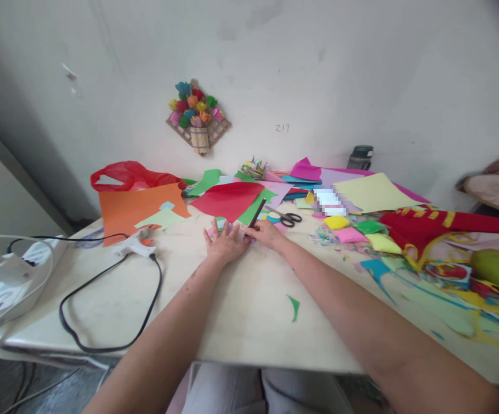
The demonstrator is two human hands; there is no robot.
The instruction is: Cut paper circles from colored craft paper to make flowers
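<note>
My left hand [225, 244] lies flat on the table with its fingers spread, over small pieces of coloured paper. Beside it, my right hand [266, 234] is closed around a dark pen [256, 213], whose upper end slants up and away. The pen's tip is hidden by the fingers. Just behind the hands is a big red sheet of paper [227, 201], with a green sheet [252, 211] partly under it. A pair of black-handled scissors [290, 219] rests to the right of my right hand.
A white glue gun [134, 244] with a looping black cord lies at left, near a power strip [42, 256]. Orange paper [124, 207] is behind it. Bagged clay [350, 234], a blurred phone [330, 202] and paper scraps [378, 273] cover the right side. A bottle [360, 157] stands behind.
</note>
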